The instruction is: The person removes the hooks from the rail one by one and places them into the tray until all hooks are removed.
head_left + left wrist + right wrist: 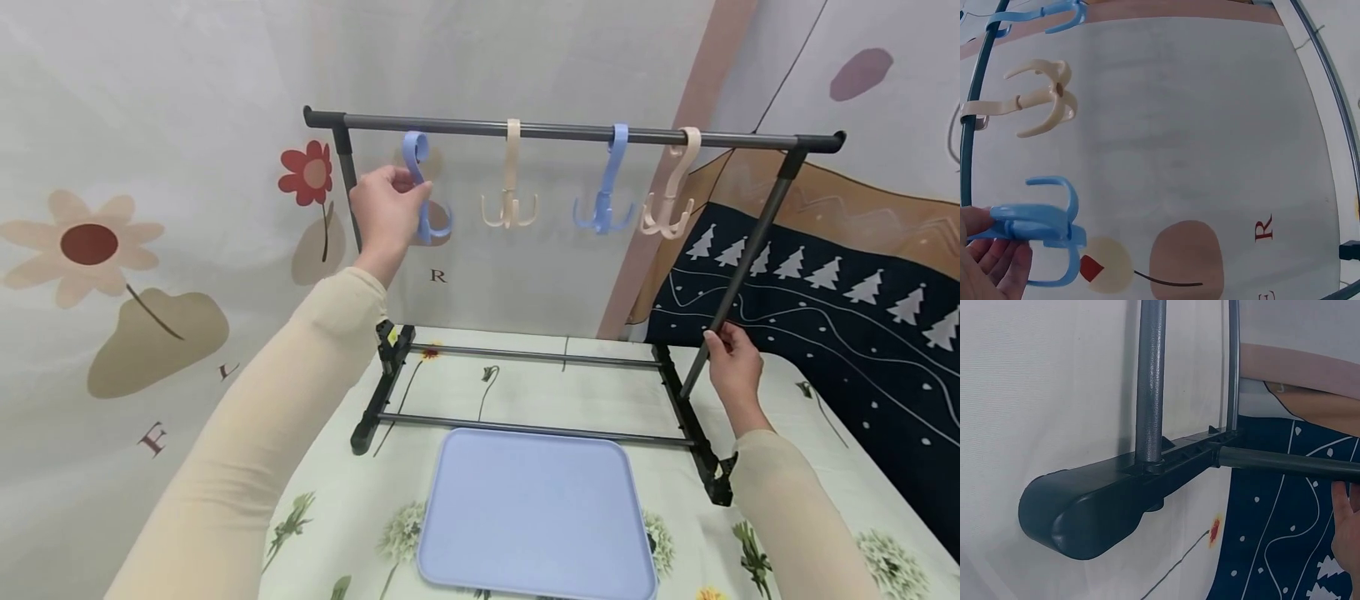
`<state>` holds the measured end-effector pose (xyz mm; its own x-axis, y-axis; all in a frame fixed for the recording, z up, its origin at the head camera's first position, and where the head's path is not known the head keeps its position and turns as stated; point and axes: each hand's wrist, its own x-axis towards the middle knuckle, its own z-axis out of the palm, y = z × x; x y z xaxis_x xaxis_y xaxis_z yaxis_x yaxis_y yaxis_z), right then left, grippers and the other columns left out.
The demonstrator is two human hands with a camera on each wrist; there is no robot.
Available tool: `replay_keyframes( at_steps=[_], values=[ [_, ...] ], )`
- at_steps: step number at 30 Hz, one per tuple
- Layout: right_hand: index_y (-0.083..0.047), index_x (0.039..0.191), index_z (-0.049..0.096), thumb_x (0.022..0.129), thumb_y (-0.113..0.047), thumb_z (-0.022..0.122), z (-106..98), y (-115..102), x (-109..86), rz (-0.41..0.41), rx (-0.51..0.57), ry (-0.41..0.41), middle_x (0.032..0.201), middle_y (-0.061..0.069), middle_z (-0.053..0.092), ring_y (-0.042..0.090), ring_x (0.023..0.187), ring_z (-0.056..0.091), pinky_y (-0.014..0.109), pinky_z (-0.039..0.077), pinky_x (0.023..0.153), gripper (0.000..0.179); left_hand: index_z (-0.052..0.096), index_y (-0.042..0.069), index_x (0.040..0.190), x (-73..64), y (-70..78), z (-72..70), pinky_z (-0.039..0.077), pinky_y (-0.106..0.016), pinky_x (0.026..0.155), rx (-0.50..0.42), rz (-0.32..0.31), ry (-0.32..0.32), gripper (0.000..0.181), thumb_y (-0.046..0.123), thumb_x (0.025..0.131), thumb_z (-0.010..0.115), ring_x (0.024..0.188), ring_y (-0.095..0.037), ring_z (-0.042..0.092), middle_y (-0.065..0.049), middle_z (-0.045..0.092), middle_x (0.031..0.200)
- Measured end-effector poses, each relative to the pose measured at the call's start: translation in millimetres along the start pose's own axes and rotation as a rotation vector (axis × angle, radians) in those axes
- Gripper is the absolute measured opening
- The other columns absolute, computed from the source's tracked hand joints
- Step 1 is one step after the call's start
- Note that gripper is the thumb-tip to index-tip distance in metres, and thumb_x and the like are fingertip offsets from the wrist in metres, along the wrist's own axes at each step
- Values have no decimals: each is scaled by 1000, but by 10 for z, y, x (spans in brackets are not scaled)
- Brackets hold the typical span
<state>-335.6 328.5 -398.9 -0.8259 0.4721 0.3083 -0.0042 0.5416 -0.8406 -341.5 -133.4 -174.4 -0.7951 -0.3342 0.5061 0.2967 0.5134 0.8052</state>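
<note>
In the head view, a black garment rack [450, 127] stands with its top bar across the middle. My left hand [386, 212] pinches a blue four-prong hanging hook [415, 148] by its stem, its curled top right below the bar's left part. The left wrist view has the thumb and fingers around this blue hook [1041, 219], prongs pointing away from the hand. From the bar hang a beige hook [512, 167], another blue hook [617, 154] and a second beige hook [678, 179]. Low on the rack's right upright post [753, 242], my right hand [737, 371] grips the tube with thumb and fingers.
A light blue tray [536, 512] lies on the flower-print tablecloth [360, 508], in front of the rack's lower bars [525, 429]. Black feet [693, 442] support the rack at both sides. A printed cloth [525, 50] hangs behind; dark tree-patterned fabric [825, 333] is at right.
</note>
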Motion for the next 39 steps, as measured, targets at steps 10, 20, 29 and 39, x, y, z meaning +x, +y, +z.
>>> replay_keyframes(
  at_steps=[10,20,29,39],
  values=[
    [-5,140,51,105,-36,47,3,12,6,9,10,-3,133,14,58,12,102,52,33,47,93,47,72,6,106,-146,-240,9,51,-36,89,56,25,-149,26,27,91,74,95,-18,68,-7,73,102],
    [-5,140,51,105,-36,47,10,35,16,6,17,-3,134,14,58,12,102,54,34,48,95,47,71,6,103,-358,-665,88,50,-34,83,-70,24,-347,22,24,92,74,93,-18,64,-6,71,100],
    [-6,141,51,106,-35,46,23,29,27,12,24,-2,135,13,58,19,108,55,37,48,98,46,71,6,98,-609,-951,235,50,-36,81,-139,32,-465,20,25,91,74,92,-24,65,-7,72,96],
    [-4,140,50,106,-34,46,14,38,41,6,22,-12,135,14,58,18,108,55,36,48,98,46,71,5,93,-935,-1083,584,52,-36,80,-244,-28,-586,15,17,89,77,91,-30,67,-7,73,91]
  ],
)
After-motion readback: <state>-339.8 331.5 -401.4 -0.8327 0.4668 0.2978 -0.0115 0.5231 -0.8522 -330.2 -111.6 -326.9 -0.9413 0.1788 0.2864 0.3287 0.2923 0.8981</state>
